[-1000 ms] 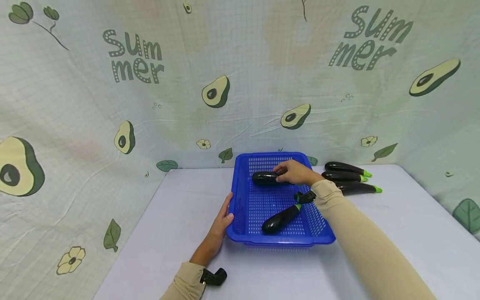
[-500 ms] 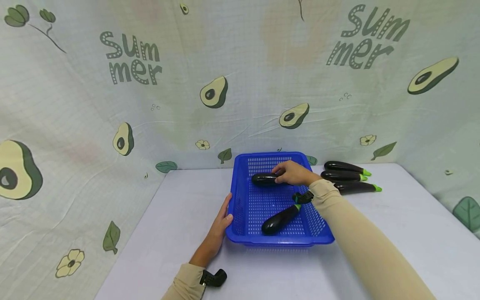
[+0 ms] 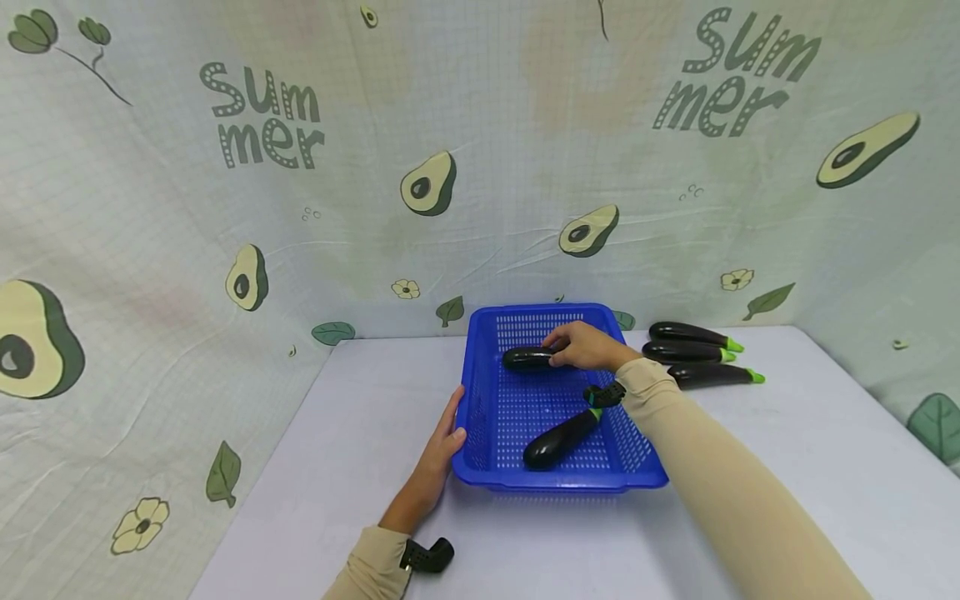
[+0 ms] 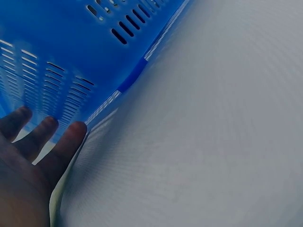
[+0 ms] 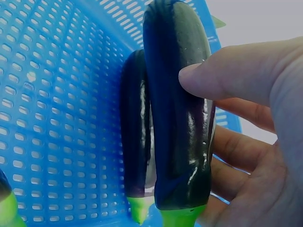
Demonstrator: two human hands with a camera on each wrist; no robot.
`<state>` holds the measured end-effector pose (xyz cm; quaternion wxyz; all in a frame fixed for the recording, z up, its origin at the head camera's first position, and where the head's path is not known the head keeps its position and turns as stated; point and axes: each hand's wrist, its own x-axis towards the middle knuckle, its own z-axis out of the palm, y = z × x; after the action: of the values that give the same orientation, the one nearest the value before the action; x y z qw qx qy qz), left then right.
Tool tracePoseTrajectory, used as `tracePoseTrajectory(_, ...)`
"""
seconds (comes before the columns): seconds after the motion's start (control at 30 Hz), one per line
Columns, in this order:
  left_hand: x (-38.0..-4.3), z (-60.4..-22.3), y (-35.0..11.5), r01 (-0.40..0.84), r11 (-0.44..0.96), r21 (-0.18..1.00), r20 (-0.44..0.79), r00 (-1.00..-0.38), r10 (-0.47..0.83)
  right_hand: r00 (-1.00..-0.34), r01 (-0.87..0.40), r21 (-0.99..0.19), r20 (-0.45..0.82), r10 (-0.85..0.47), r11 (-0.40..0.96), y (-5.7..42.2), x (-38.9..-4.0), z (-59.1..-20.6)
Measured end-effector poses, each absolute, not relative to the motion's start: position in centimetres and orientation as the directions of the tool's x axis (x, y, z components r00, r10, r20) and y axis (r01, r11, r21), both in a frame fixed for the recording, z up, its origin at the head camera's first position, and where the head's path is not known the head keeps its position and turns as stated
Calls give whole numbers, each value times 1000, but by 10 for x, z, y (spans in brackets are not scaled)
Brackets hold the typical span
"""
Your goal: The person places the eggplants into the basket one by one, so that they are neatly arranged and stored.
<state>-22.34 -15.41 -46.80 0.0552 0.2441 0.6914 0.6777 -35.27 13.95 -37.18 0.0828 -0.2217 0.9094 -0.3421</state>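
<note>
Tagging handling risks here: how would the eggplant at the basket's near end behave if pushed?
The near eggplant might roll in a curve, its rounded body being fatter at one end. Its glossy skin could make it slippery. The basket has raised walls likely to stop it.

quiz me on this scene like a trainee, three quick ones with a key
1. Fill the gap: the ___ hand grips an eggplant.
2. How many whole eggplants lie on the white table, to the right of the blue basket?
3. True or false: the left hand lies flat on the table, away from the basket.

Key:
1. Right; the right hand grips it.
2. Three, side by side, the nearest eggplant among them.
3. False; its fingers are at the basket's side.
</note>
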Motion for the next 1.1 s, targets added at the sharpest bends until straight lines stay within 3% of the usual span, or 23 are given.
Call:
tracePoseTrajectory(0.83,-208,-437,-151,259,-25,966,243,-865,438,-873,-372,-642,-4,-488,670,132,-357,-373)
tracePoseTrajectory(1.1,-208,-437,-152,249,11,968,220,-875,432,-898,-367,-652,63,-435,664,143,-351,-364)
